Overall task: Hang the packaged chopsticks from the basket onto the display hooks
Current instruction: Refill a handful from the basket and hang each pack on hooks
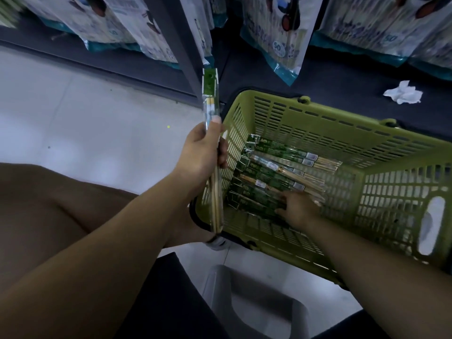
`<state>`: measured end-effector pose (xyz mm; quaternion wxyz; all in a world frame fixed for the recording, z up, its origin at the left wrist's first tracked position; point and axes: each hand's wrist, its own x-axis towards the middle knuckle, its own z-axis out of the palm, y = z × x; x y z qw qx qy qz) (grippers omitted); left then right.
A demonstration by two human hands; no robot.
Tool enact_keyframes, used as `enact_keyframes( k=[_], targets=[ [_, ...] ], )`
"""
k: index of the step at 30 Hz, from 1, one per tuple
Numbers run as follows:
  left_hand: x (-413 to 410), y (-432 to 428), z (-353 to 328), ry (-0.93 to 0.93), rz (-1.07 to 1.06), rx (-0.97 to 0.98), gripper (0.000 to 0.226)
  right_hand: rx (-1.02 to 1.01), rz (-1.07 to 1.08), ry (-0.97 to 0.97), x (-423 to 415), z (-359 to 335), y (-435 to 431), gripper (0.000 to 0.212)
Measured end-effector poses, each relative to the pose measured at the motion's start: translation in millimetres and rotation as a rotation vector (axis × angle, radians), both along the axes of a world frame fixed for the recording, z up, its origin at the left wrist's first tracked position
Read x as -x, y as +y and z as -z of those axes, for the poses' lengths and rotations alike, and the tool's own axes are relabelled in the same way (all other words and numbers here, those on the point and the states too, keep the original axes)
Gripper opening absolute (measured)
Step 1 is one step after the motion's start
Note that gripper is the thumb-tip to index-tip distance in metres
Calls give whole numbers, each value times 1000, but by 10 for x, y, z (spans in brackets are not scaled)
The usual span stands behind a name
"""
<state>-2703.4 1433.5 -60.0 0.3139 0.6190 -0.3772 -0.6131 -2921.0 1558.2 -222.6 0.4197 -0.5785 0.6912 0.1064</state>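
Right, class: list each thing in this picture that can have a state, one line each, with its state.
left hand: grips the held chopsticks
held chopsticks: upright, outside the basket, not yet hung
right hand: in the basket, fingers touching the loose packs
basket: partly filled
loose packs: lying flat in the basket
tissue: crumpled, on the dark shelf

Shop: shopping basket (318, 123), hanging packets (276, 33)

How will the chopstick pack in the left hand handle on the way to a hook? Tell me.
Probably stiff: the chopstick pack stands straight above and below the left hand without drooping. Likely light: one hand holds it mid-length. The glossy clear wrap may be slippery.
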Motion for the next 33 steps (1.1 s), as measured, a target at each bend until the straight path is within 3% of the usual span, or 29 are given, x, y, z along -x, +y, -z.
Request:
enact_keyframes(
  k=[8, 11, 14, 20, 23, 25, 29, 31, 33],
  targets=[
    [88, -12, 52, 5, 3, -26, 35, -30, -117, -58, 60, 54, -101, 30],
    [90, 20, 57, 0, -6, -33, 35, -41, -40, -90, 88, 4, -104, 15],
    [95, 24, 56, 0, -13, -37, 34, 19, 135, -165, 150, -117, -159, 15],
    [142, 62, 75, -67, 3, -66, 30, 7, 607, -569, 282, -780, -417, 19],
    [235, 120, 20, -78, 56, -81, 51, -61, 717, -884, 180, -1201, -558, 28],
    [309, 161, -13, -38, 99, -81, 63, -35, 668, -976, 10, -1368, -638, 22],
    [348, 160, -34, -3, -5, -33, 20, -16, 624, -1012, -266, -1446, -694, 14],
    [290, 108, -69, -31, -48, -52, 22, -47, 629, -977, -250, -1395, -663, 24],
    [227, 61, -93, -79, -55, -77, 29, -38, 553, -788, -162, -1221, -602, 23]
  ],
)
